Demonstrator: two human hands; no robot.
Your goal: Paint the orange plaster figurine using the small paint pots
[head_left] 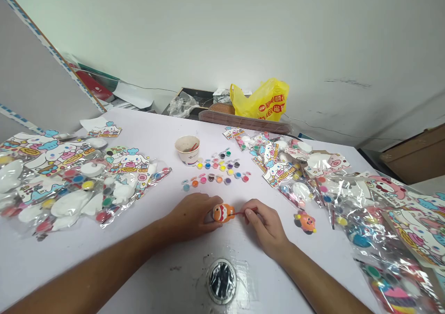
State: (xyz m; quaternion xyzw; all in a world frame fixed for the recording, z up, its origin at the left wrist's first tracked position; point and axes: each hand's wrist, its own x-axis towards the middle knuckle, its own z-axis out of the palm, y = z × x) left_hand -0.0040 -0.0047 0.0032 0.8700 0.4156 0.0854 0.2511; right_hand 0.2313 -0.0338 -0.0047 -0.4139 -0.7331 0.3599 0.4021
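My left hand [196, 216] is closed around a small figurine [223, 213], painted orange with white and red patches. A thin red paintbrush [245, 211] is pinched in my right hand [266, 223], its tip touching or very close to the figurine's right end. Beyond my hands lie several small paint pots [219, 179] in rows, lids flipped open, in many colours. Behind them stands a white paper cup [187, 151] with a red stick leaning inside. To the right of my right hand sits another painted figurine [306, 222], orange with yellow bits.
Plastic packets [76, 184] of white figures and paints cover the table's left side, and more packets [358, 198] spread over the right. A round dark insert [221, 280] is near the front. A yellow bag [262, 101] stands at the back by the wall.
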